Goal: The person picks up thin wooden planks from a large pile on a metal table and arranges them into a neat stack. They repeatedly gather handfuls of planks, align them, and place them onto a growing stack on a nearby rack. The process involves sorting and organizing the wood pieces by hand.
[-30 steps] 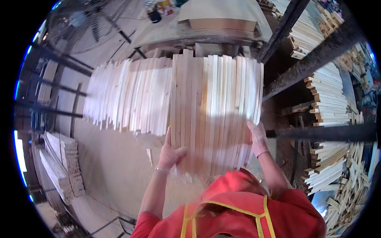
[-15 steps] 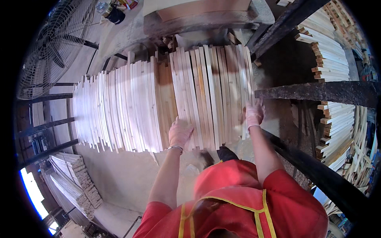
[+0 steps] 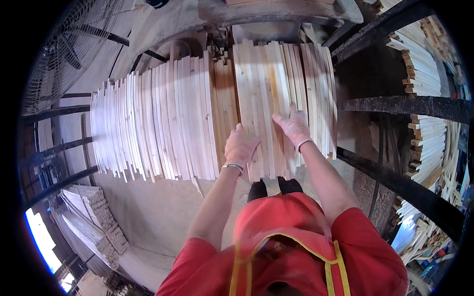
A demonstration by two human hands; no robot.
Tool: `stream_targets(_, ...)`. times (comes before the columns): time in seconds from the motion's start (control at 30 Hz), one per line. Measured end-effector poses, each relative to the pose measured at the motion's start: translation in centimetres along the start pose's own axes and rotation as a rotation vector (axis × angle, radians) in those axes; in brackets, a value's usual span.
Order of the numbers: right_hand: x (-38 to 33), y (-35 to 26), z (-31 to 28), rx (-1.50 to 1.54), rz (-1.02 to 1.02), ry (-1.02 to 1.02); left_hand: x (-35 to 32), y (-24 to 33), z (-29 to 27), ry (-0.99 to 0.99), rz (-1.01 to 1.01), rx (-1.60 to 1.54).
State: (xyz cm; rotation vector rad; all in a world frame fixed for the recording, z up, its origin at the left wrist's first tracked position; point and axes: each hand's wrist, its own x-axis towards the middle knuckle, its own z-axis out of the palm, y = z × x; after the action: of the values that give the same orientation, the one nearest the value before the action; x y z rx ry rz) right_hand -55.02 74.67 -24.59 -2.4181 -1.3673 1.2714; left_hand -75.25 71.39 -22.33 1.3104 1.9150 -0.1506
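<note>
Long, pale wooden strips (image 3: pixel 170 113) lie side by side in a wide row in front of me, running away from my body. Both hands wear pale pink gloves. My left hand (image 3: pixel 241 146) is closed at the left edge of a slightly raised group of strips (image 3: pixel 256 84), its fingers over that edge and its thumb on top. Farther right, my right hand (image 3: pixel 295 127) grips the same group from its right side, thumb pointing left. Its fingertips are partly hidden between the strips. More strips (image 3: pixel 323 93) lie to the right of that hand.
A large fan (image 3: pixel 66 49) stands at the far left. Dark metal bars (image 3: pixel 405 106) cross on the right, with stacked strips (image 3: pixel 427 143) beyond. A dusty machine table (image 3: pixel 197 17) borders the far side. Bundled boards (image 3: pixel 94 217) lie on the floor at lower left.
My right hand has moved left from the row's right edge onto the middle of the right-hand strips. The strips between my hands sit closer together. The view has shifted slightly.
</note>
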Motion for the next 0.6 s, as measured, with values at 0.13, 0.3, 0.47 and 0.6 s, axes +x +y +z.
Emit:
stream_targets(0.13, -1.4, -2.0, 3.1, -0.046, -0.107, -0.02, -0.9, -3.2, -3.0, -0.035, 0.096, 0.051)
stream_targets(0.3, -2.3, -6.3, 6.2, -0.058, 0.053, -0.162, -2.4, -5.3, -6.9, -0.014, 0.047, 0.339)
stream_targets(0.47, 1.2, 2.1, 4.3, 0.182, -0.441, 0.369, -5.9, -4.8, -6.0, 0.076, 0.327, 0.263)
stream_targets(0.6, 4.6, 11.9, -4.5, 0.144, 0.087, 0.55, -7.4, -4.9, -3.9, -0.007, 0.406, 0.218)
